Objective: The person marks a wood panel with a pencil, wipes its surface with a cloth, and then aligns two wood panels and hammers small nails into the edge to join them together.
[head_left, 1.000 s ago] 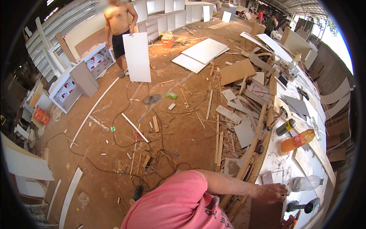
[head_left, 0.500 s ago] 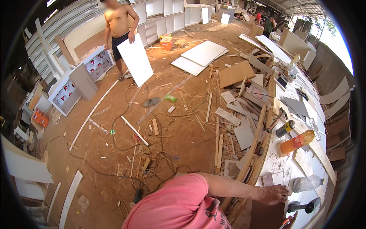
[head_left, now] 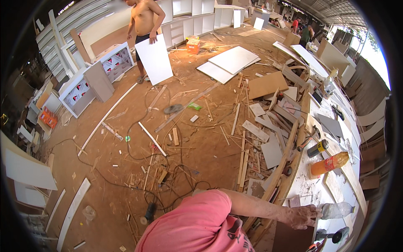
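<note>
- White, dusty, board-topped worktable (head_left: 306, 181): spans 12 to 3 o'clock, clock centred on the left hand (head_left: 300, 217); appears rigid.
- Dark brown, flat, straight-edged panel (head_left: 292, 238): at 6 o'clock, just beside the hand. Likely stiff, moderately heavy; hold by opposite edges (dust may make the face slippery).
- Clear plastic bottle with orange liquid (head_left: 330, 163): at 1 o'clock, lying tilted. Contents probably add weight; hold mid-body.
- Colourless, clear plastic bottle (head_left: 337, 210): at 3 o'clock, on its side, base close to the fingertips; contact cannot be confirmed. Likely light, thin-walled, easily dented; hold lightly round the middle.
- Left hand: palm down, fingers partly extended; underside hidden, so any hold cannot be told.
- Right hand: not discernible; state cannot be told.
</note>
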